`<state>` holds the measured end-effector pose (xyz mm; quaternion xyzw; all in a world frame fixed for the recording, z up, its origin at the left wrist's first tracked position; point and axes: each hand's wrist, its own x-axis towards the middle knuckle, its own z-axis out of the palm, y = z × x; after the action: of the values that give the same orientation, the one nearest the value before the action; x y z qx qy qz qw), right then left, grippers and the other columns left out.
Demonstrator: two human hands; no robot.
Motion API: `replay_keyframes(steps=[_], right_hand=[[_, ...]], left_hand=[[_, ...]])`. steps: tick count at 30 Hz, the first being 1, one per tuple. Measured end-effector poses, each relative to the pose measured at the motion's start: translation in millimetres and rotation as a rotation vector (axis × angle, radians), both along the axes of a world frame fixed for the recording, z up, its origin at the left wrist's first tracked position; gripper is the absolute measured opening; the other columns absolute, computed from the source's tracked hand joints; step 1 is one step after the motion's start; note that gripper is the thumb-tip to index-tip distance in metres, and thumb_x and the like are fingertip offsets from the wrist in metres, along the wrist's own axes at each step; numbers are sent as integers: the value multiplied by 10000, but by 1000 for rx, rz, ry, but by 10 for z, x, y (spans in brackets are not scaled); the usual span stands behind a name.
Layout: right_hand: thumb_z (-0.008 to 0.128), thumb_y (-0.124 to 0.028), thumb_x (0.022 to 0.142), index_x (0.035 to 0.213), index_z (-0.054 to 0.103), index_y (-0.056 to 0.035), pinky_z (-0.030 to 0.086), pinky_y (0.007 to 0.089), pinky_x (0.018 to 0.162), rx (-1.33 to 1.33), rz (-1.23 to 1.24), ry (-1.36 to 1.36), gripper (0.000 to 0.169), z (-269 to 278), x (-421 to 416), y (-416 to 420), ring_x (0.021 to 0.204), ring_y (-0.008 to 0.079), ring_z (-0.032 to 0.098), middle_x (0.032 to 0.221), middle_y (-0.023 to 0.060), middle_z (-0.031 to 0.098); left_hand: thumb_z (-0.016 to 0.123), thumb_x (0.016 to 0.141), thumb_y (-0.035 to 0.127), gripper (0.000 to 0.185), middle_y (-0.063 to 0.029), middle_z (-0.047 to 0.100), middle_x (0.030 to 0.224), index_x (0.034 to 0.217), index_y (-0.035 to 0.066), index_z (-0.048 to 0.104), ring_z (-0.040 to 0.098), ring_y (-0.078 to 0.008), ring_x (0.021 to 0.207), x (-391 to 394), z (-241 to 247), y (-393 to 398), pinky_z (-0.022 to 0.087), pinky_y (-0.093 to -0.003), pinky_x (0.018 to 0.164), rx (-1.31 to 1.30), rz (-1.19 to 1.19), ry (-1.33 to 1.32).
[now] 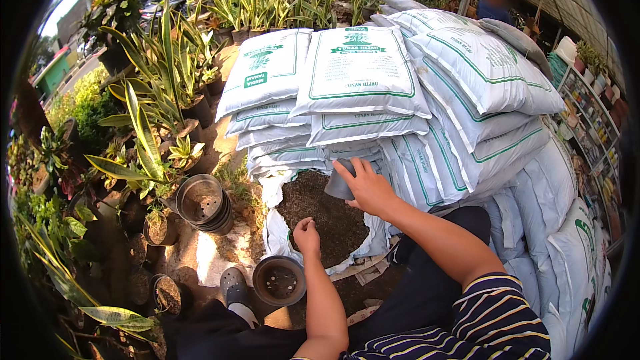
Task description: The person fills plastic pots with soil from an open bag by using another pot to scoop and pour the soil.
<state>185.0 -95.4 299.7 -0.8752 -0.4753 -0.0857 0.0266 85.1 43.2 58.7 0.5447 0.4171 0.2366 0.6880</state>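
Note:
My right hand point(367, 185) grips a small dark grey plastic pot point(339, 187), tilted over the far right part of an opened white sack point(272, 230). Dark potting soil point(320, 210) fills the sack, whose rim is folded down. Above the near left part of the soil is my left hand point(306, 237), its fingers curled together with nothing visible in them. An empty black plastic pot point(279, 280) with drainage holes stands on the ground just left of my left forearm. Further left is a stack of black pots point(202, 202).
Stacked white sacks point(360, 70) with green print rise behind the soil and along the right point(495, 70). Potted snake plants point(167, 65) crowd the left side. A shelf rack point(590, 120) stands far right. A person point(492, 2) is in the background.

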Motion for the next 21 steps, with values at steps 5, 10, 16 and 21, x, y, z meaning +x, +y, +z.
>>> replay_keyframes(steps=[5, 10, 16, 21], right_hand=[[916, -262, 723, 1598, 299, -194, 604, 486, 881, -113, -92, 75, 1073, -288, 297, -109, 1232, 440, 546, 1415, 228, 428], [904, -295, 764, 1572, 323, -156, 535, 527, 1012, -236, -286, 253, 1005, -577, 692, -230, 1295, 460, 535, 1502, 230, 411], [863, -320, 812, 1558, 323, -136, 495, 552, 1059, 188, -596, 479, 939, -1305, 811, -110, 1301, 483, 521, 1499, 245, 407], [897, -324, 768, 1559, 324, -146, 498, 530, 1054, -45, -511, 407, 993, -2053, 510, -219, 1257, 487, 526, 1402, 285, 405]], left_hand=[[643, 981, 90, 241, -152, 755, 1088, 1163, -34, 741, 708, -234, 982, -37, 154, -46, 530, -367, 898, 69, -61, 52], [672, 968, 112, 307, -153, 754, 1155, 1228, -42, 726, 700, -228, 1053, -65, 130, 31, 519, -328, 940, 87, -93, 120], [659, 970, 103, 507, -177, 703, 1276, 1433, -70, 543, 691, -219, 1065, -79, 74, 30, 528, -334, 923, -52, -143, 26], [665, 962, 111, 368, -133, 738, 1166, 1295, -47, 667, 684, -197, 1043, -143, -31, 84, 523, -322, 897, 14, -171, 82]])
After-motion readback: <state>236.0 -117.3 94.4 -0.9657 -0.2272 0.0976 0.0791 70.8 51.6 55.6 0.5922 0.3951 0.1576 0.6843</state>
